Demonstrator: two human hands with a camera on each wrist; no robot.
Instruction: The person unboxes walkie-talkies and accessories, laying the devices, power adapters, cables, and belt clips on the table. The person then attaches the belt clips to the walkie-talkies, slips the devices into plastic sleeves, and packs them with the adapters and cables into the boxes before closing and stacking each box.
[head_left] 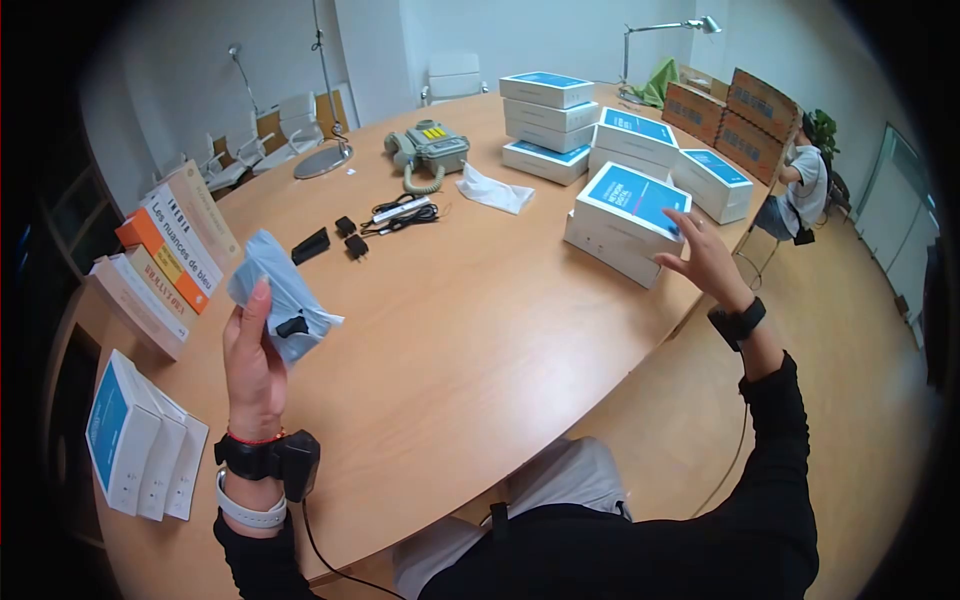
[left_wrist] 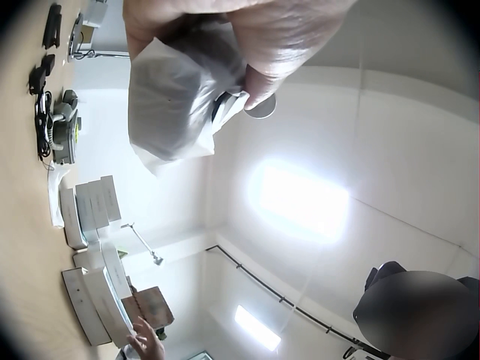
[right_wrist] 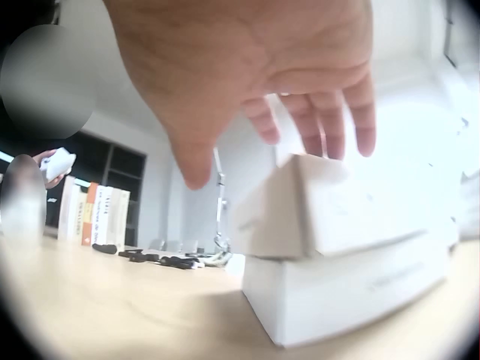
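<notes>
My left hand [head_left: 255, 365] grips a crumpled white plastic bag [head_left: 270, 275], raised above the left part of the table, thumb across its front. A small black item [head_left: 292, 327] shows at the bag's lower opening; its kind cannot be made out. In the left wrist view the bag [left_wrist: 169, 105] hangs from the fingers. Over at the right, my right hand [head_left: 708, 262] reaches with spread fingers to the near right corner of a white box with a blue top [head_left: 630, 197]. That box sits on another white box [head_left: 605, 250], slightly askew in the right wrist view.
More white-and-blue boxes [head_left: 547, 88] are stacked behind. A desk telephone [head_left: 430, 147], black adapters [head_left: 355, 245], coiled cables [head_left: 405, 213] and a flat white bag [head_left: 495, 190] lie mid-table. Books [head_left: 180, 245] and three boxes [head_left: 130, 430] stand left. A person [head_left: 803, 185] sits beyond the cardboard boxes [head_left: 755, 125].
</notes>
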